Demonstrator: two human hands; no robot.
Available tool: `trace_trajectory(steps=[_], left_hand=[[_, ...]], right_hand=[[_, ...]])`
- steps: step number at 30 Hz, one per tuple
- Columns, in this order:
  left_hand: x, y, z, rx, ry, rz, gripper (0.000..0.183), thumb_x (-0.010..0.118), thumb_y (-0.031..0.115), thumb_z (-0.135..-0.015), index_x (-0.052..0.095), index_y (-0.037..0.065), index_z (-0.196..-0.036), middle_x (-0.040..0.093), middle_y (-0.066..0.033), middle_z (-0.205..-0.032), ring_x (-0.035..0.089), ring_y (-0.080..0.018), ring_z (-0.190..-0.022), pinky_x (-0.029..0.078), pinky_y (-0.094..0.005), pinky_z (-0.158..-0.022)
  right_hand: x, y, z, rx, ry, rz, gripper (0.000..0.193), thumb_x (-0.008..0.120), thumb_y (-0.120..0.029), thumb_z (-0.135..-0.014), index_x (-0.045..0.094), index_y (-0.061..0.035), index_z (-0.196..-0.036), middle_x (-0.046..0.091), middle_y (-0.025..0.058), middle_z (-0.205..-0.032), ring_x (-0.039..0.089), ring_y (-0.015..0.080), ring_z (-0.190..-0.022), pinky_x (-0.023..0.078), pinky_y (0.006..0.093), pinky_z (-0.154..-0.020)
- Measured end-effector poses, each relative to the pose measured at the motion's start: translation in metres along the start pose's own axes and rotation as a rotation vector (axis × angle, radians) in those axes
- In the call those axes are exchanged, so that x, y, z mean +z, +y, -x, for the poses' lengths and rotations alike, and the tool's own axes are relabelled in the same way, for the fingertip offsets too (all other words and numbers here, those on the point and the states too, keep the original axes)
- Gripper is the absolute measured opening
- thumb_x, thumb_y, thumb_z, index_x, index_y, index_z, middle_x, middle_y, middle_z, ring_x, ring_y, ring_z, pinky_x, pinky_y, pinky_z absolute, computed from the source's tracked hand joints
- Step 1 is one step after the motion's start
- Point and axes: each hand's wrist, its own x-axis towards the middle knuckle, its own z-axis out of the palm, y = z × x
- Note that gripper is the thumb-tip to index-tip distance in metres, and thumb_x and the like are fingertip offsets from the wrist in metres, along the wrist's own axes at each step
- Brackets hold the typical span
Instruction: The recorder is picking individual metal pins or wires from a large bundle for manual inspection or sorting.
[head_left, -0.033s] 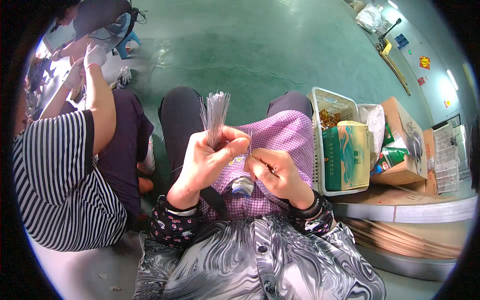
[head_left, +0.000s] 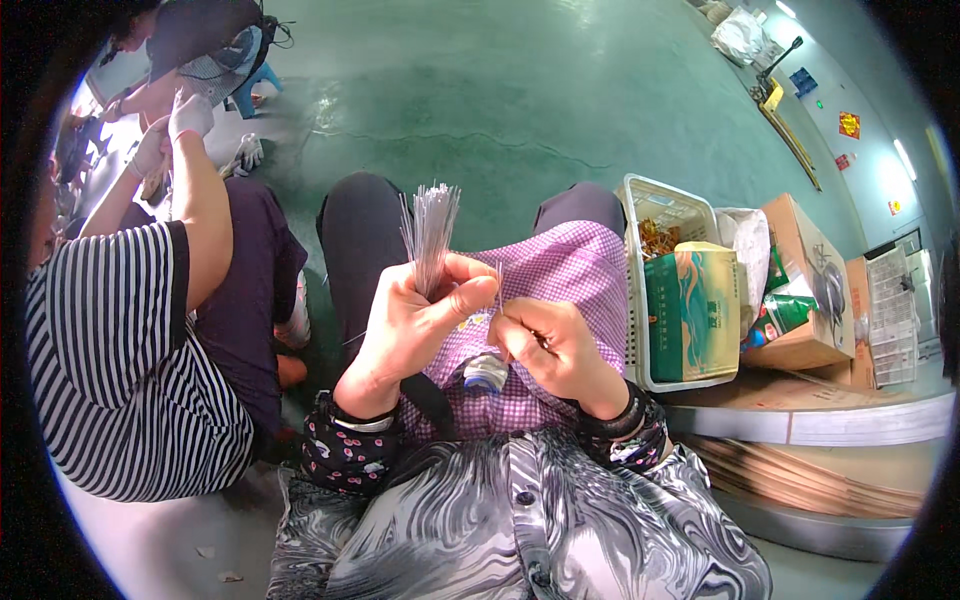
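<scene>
My left hand (head_left: 415, 325) is closed around a thick bundle of thin silvery wires (head_left: 431, 230), whose loose ends fan upward. Close to its thumb tip, one or a few thin wires (head_left: 500, 285) stand upright. My right hand (head_left: 552, 345) pinches these at their lower end, fingers curled, almost touching the left fingertips. Below both hands a purple checked apron (head_left: 560, 260) covers my lap. A small white and blue wad (head_left: 486, 372), perhaps cloth or tape, lies on the apron between my wrists.
On my right stands a white plastic basket (head_left: 633, 290) holding a green and yellow box (head_left: 690, 315). Past it are an open cardboard box (head_left: 800, 340) and stacked flat cardboard (head_left: 800, 480). A person in a striped shirt (head_left: 120, 320) sits close on my left, wearing white gloves (head_left: 190, 113).
</scene>
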Motion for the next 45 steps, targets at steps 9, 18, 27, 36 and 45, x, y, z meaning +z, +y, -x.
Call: trace_trajectory(steps=[9, 18, 27, 36, 45], left_hand=[[-0.001, 0.001, 0.002, -0.024, -0.034, 0.093, 0.011, 0.060, 0.006, -0.076, 0.058, -0.003, -0.082, 0.060, -0.0050, -0.082, 0.054, -0.0083, -0.073, 0.044, -0.0219, -0.067], [0.000, -0.001, 0.002, 0.018, -0.043, 0.045, 0.011, 0.061, 0.005, -0.076, 0.058, -0.002, -0.084, 0.059, -0.0038, -0.080, 0.053, -0.0068, -0.071, 0.044, -0.0204, -0.065], [-0.002, -0.004, 0.001, 0.010, -0.012, 0.103, 0.011, 0.060, 0.005, -0.076, 0.058, -0.002, -0.084, 0.059, -0.0033, -0.077, 0.053, -0.0061, -0.068, 0.043, -0.0192, -0.062], [-0.006, 0.004, 0.002, 0.155, 0.120, 0.057, 0.007, 0.054, 0.006, -0.080, 0.053, -0.001, -0.079, 0.058, -0.0038, -0.074, 0.048, -0.0042, -0.062, 0.038, -0.0159, -0.056], [-0.017, 0.006, 0.005, 0.448, 0.401, 0.116, 0.002, 0.049, 0.006, -0.082, 0.049, 0.004, -0.082, 0.054, -0.0058, -0.079, 0.028, -0.0003, -0.042, 0.021, -0.0145, -0.037]], right_hand=[[0.000, -0.002, 0.001, -0.034, -0.055, 0.036, 0.018, 0.043, -0.011, -0.079, 0.049, 0.0007, -0.068, 0.049, 0.0053, -0.057, 0.048, 0.0118, -0.050, 0.038, 0.0243, -0.047], [-0.001, 0.001, 0.001, -0.039, -0.063, 0.042, 0.019, 0.044, -0.012, -0.080, 0.049, 0.0004, -0.067, 0.050, 0.0053, -0.058, 0.048, 0.0121, -0.049, 0.039, 0.0245, -0.046], [0.000, 0.000, 0.004, 0.026, 0.008, -0.058, 0.016, 0.045, -0.012, -0.081, 0.054, -0.0003, -0.076, 0.050, 0.0060, -0.058, 0.047, 0.0120, -0.050, 0.039, 0.0253, -0.047], [-0.001, 0.026, 0.004, 0.111, 0.368, -0.402, 0.016, 0.048, -0.012, -0.084, 0.057, 0.0011, -0.082, 0.052, 0.0024, -0.062, 0.043, 0.0047, -0.050, 0.034, 0.0185, -0.045], [-0.010, 0.035, 0.005, 0.214, 0.464, -0.878, 0.016, 0.048, -0.011, -0.084, 0.057, 0.0014, -0.083, 0.052, 0.0044, -0.063, 0.035, 0.0030, -0.044, 0.026, 0.0162, -0.040]])
